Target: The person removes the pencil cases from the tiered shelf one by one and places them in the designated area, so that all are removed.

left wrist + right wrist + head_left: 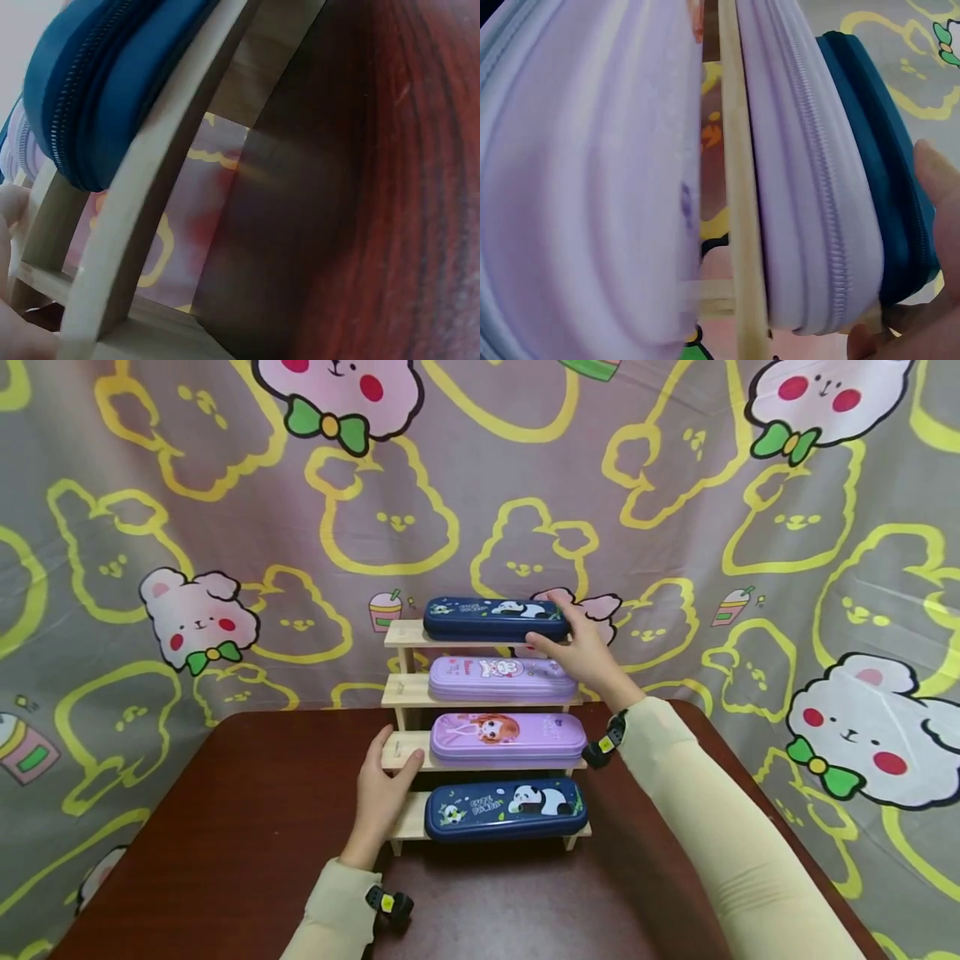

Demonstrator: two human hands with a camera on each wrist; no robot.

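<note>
A wooden tiered stand holds a zipped pencil case on each step. The person's right hand grips the right end of the dark blue panda pencil case on the top step, thumb in front and fingers behind. The left hand holds the stand's left side near the third step, thumb toward the front. Below the top case lie a lilac bunny pencil case and a purple pencil case with a girl. Another dark blue panda pencil case lies on the bottom step.
The stand is on a dark red-brown wooden table, toward its back edge. A grey curtain with cartoon prints hangs behind and around the table. Each wrist wears a strapped black device.
</note>
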